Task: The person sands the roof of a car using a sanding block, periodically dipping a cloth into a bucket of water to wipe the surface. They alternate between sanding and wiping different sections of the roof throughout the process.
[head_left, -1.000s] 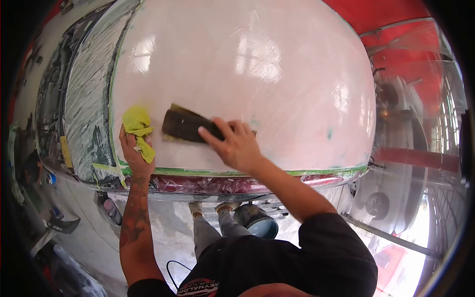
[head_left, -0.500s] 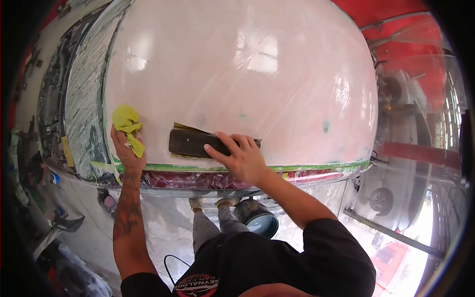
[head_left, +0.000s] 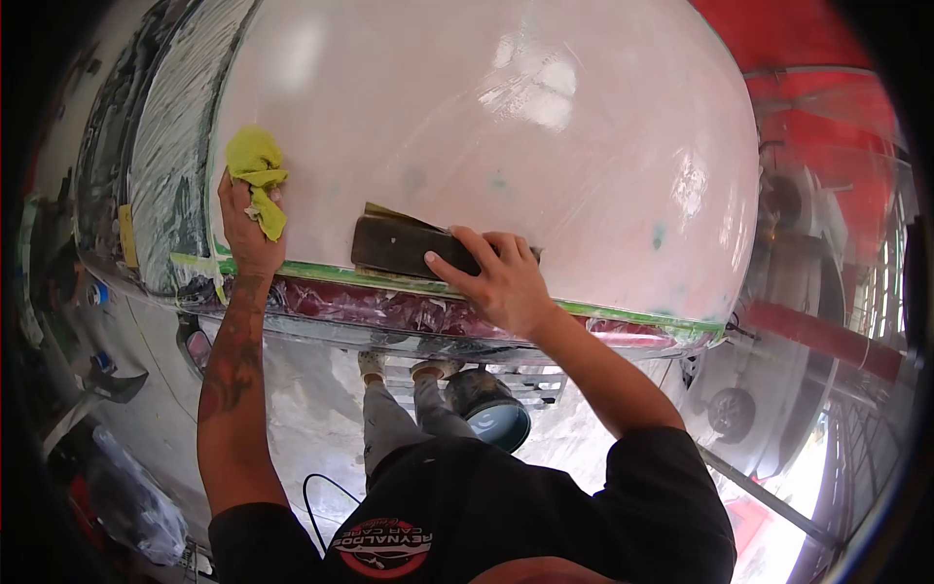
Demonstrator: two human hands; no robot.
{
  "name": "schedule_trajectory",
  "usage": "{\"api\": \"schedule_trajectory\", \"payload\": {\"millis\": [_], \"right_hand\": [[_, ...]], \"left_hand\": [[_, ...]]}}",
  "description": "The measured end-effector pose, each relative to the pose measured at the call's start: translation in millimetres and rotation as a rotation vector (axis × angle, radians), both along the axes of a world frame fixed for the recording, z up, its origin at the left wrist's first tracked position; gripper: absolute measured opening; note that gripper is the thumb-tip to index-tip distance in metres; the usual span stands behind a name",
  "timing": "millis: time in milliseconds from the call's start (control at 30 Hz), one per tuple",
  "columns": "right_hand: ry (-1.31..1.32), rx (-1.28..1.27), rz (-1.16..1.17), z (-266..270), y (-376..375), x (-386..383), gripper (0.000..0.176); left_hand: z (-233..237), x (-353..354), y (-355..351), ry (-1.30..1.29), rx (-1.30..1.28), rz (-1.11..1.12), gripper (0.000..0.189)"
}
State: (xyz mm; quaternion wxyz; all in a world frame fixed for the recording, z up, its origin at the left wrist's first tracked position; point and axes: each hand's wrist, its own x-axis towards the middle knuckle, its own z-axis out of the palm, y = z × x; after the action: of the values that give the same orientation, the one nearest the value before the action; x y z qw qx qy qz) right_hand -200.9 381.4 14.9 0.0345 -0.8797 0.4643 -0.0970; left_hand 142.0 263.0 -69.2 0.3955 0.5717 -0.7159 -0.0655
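A crumpled yellow-green cloth (head_left: 255,156) is gripped in my left hand (head_left: 251,229), which rests by the left edge of a wet, glossy pinkish-white car panel (head_left: 467,146). My right hand (head_left: 511,282) is closed over the right end of a long dark sanding block (head_left: 401,245). Brownish sandpaper (head_left: 386,212) sticks out along the block's far edge. The block lies flat on the panel, close to the strip of green masking tape (head_left: 321,273) along its near side. Part of the block is hidden under my fingers.
Plastic-covered dark red bodywork (head_left: 370,307) runs below the tape. A black bucket (head_left: 486,409) with pale liquid stands on the floor by my feet. At left is a streaked, covered glass area (head_left: 180,146). Another plastic-covered vehicle (head_left: 769,370) is at right.
The view has shifted and turned slightly. My right hand and the sanding block are a little nearer the taped edge. My left hand still grips the cloth.
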Motion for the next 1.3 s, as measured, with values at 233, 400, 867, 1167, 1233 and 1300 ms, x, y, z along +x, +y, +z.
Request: {"api": "schedule_trajectory", "payload": {"millis": [233, 400, 867, 1167, 1233, 1300], "right_hand": [[0.111, -0.351, -0.482, -4.6, -183.5, -76.5, 0.043], [0.008, -0.121, -0.27, -11.1, -40.5, -1.8, 0.053], [0.05, -0.295, -0.655, -10.5, -144.7, -111.0, 0.047], [0.067, -0.345, -0.733, -5.9, -132.7, -245.3, 0.049], [0.136, -0.314, -1.02, -7.3, -167.5, -320.1, 0.047], [0.114, -0.316, -1.02, -6.7, -158.1, -308.7, 0.049]], "left_hand": [[-1.9, 0.9, 0.3, 0.034, 0.004, 0.011, 0.044], [-1.5, 0.2, 0.4, 0.044, 0.018, 0.018, 0.043], [-1.3, 1.1, 2.1, 0.079, 0.07, -0.02, 0.037], [-10.8, 10.9, 4.5, 0.101, 0.072, -0.081, 0.035], [-15.0, 20.7, 4.8, -0.061, 0.03, -0.081, 0.036], [-22.4, 28.0, 4.5, -0.067, 0.101, -0.069, 0.038]]}}
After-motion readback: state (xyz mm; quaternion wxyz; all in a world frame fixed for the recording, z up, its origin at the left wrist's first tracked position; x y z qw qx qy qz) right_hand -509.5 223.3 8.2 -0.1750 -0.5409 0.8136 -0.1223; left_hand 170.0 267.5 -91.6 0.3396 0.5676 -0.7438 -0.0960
